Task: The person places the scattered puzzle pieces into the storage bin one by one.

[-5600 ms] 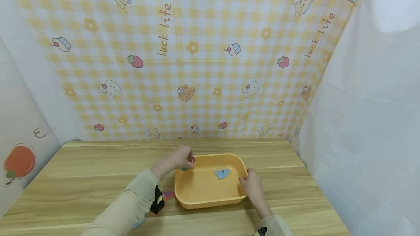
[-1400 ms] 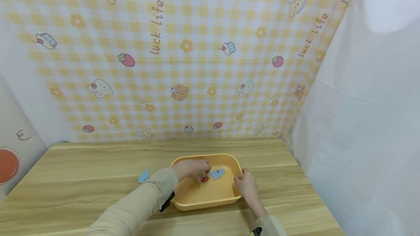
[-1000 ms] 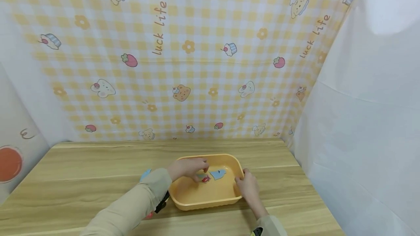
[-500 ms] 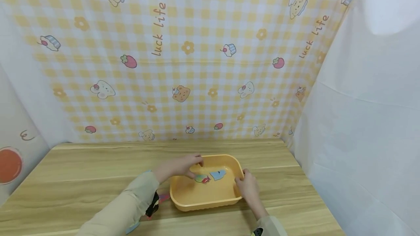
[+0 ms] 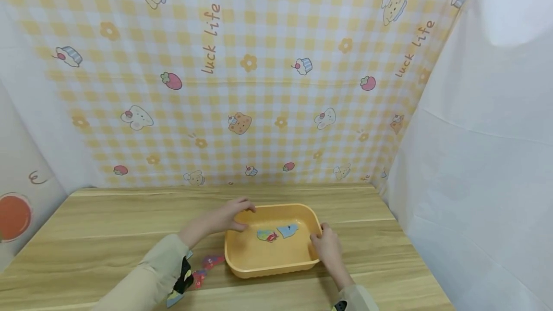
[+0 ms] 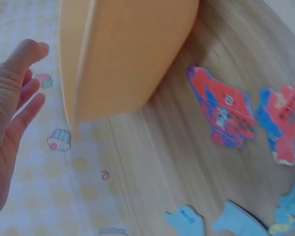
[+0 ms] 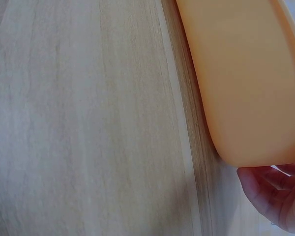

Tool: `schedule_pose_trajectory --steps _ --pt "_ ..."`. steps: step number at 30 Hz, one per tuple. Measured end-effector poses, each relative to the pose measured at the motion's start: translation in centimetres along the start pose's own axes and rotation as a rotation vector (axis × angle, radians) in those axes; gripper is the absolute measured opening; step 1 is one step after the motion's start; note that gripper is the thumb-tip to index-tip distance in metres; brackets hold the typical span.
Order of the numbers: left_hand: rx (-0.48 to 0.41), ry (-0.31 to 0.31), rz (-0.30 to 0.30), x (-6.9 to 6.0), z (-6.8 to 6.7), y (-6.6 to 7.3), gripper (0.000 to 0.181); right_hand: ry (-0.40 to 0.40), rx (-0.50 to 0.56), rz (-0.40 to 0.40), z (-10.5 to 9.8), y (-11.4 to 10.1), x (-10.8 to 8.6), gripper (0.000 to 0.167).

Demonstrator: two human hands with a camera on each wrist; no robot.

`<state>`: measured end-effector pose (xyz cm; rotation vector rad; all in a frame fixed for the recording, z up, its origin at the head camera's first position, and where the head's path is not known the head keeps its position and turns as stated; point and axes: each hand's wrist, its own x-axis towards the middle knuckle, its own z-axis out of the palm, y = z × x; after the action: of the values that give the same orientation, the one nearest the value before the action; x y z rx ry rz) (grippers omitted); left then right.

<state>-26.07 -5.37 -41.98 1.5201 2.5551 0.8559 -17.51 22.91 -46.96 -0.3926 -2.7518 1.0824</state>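
The left hand (image 5: 224, 216) is over the left end of a yellow-orange tray (image 5: 269, 269), thumb and fingers spread apart with nothing between them; the left wrist view shows this hand (image 6: 9, 110) beside the tray wall (image 6: 123, 59). Inside the tray lie a green, yellow and red piece (image 5: 266, 235) and a light-blue piece (image 5: 287, 230), side by side. The right hand (image 5: 329, 248) grips the tray's right rim, thumb on the inner side; in the right wrist view its fingers touch the tray's end (image 7: 250, 98).
On the wooden table (image 5: 129, 224) left of the tray lie red and blue-purple pieces (image 6: 223, 110) (image 6: 285, 120), plus light-blue pieces (image 6: 188, 221) nearer the left forearm. A checked cloth (image 5: 259, 95) hangs behind the table, and a white sheet (image 5: 484, 157) at the right.
The left hand has let go of the green, yellow and red piece, now lying in the tray, and has moved left, its fingers spreading. The right hand stays at the rim.
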Motion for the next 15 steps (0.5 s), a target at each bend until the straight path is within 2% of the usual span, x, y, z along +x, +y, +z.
schedule_pose_trajectory --steps 8,12,15 --pt "0.024 0.174 0.075 -2.3 0.2 -1.4 0.035 0.003 -0.001 0.001 0.0 0.0 -0.1 0.028" --pt "-0.003 0.241 0.035 -3.7 0.3 -2.1 0.039 -0.002 0.002 0.002 -0.1 0.0 -0.1 0.029" --pt "-0.010 0.276 -0.030 -4.6 0.2 -2.5 0.039 -0.005 0.002 0.002 -0.1 0.0 -0.1 0.030"
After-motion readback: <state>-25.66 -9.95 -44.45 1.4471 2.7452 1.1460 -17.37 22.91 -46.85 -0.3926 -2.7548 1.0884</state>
